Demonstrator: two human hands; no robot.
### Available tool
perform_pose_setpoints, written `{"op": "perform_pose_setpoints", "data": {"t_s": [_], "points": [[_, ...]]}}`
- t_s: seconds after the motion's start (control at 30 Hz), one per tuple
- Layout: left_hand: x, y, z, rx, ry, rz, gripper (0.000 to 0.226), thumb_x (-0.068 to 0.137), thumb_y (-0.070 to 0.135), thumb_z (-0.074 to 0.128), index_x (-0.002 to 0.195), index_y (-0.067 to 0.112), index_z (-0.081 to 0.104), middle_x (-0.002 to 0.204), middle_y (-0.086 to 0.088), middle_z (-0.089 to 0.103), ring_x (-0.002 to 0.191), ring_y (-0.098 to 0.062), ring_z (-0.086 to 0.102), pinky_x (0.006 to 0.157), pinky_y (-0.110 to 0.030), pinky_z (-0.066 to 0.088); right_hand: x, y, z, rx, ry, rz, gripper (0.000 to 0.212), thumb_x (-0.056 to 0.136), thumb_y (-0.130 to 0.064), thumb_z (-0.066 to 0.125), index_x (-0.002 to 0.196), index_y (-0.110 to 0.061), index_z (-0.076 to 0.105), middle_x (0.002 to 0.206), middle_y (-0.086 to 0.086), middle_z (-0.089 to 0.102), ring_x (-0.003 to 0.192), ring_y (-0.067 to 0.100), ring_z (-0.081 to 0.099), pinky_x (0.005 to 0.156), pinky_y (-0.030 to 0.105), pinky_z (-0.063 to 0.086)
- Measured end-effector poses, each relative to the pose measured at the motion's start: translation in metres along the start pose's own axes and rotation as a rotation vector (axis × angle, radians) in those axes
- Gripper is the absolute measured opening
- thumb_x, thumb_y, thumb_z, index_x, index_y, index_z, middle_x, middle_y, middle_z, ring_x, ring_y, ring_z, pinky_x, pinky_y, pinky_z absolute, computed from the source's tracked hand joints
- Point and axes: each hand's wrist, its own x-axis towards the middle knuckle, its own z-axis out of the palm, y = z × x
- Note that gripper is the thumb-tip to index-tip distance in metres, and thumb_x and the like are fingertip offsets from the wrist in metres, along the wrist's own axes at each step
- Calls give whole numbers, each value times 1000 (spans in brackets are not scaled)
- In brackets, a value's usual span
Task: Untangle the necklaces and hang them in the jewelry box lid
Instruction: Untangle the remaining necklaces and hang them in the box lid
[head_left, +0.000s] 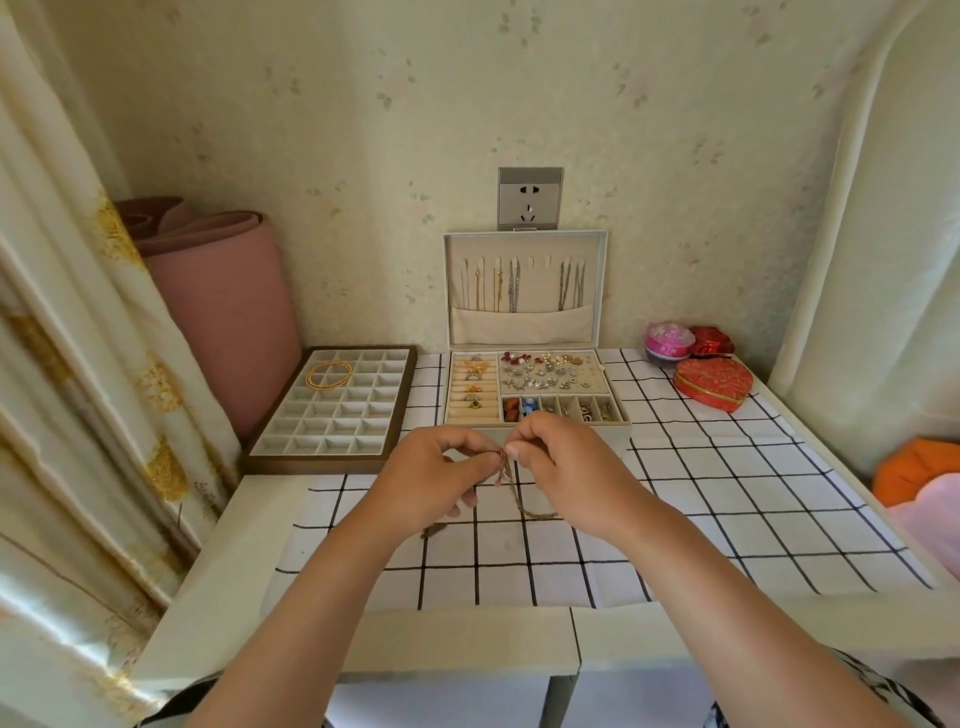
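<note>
Head camera view, looking down at a table covered with a white checked cloth (727, 493). A person's left hand (434, 475) and right hand (558, 465) meet just above the cloth, in front of an open jewelry box (622, 415). Thumb and fingertips (511, 451) of each hand are pressed together, pinching a thin dark necklace (511, 488) at almost the same spot. The other fingers are loosely curled. From the pinch the necklace hangs in several strands to the cloth, where one loop lies below the right hand and a tail shows under the left wrist. Whether a knot sits between the fingertips is too small to tell.

The upright lid (448, 291) stands behind the box against the wall. Several chains (513, 288) already hang from its hooks into a fabric pocket (519, 325), and two middle hooks (539, 260) look free.

Likely risks from here: pulling the two pinches apart while strands are crossed would tighten the tangle instead of loosening it. A fine chain may also kink or snap under a sharp tug. The slack on the cloth could drag, catch on the box's front edge, or fold back over itself. Lifting the necklace toward the lid before it runs free risks brushing the chains already hung and snarling with them. It could also drop among the small pieces in the open compartments.
</note>
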Motion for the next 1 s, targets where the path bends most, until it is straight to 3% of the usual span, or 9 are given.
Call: {"op": "perform_pose_setpoints", "data": {"t_s": [0.07,0.17,0.37,0.5,0.63,0.8,1.0], "points": [[-1,1,0,-60,-29,-34,9,94,19,66,92,21,74,91,-2,71,64,-17,69,55,-28,54,0,-1,1,24,-19,-1,15,101,-28,51,88,-32,56,75,-11,55,69,8,55,66,32,47],[-2,3,2,-136,-41,-51,16,100,16,54,97,14,70,82,-1,71,60,-20,65,54,-31,55,-1,-4,2,172,-91,69,22,104,-26,45,84,-33,52,74,-8,58,62,9,57,64,32,49],[-5,5,10,-26,-31,-87,22,103,21,47,92,14,65,73,5,65,55,-12,56,49,-26,48,-4,-8,5,231,-173,125,25,105,-30,34,87,-25,50,75,-3,60,60,14,54,65,43,50],[-7,9,11,-60,-133,-155,20,101,21,49,98,13,67,81,4,68,59,-12,59,46,-23,43,-4,-7,5,186,-142,111,26,105,-28,34,83,-23,48,69,-2,51,60,14,44,60,37,40],[-8,8,5,-113,-119,-119,22,100,32,53,99,18,69,77,5,67,53,-12,53,45,-20,35,-2,-6,4,192,-98,103,28,105,-30,36,83,-22,52,67,-6,50,59,9,44,60,32,38],[-7,7,1,-113,-92,-54,23,102,22,51,91,12,69,68,-2,63,46,-16,47,45,-17,38,0,-12,1,449,-97,169,31,105,-22,42,77,-20,54,54,-9,48,51,10,44,59,31,45],[-2,4,-2,-58,18,83,24,100,18,54,86,13,73,62,6,63,47,-10,44,48,-20,37,-2,-16,-9,737,-269,234,24,104,-18,42,85,-11,54,68,-4,43,56,13,39,67,31,47]]}}
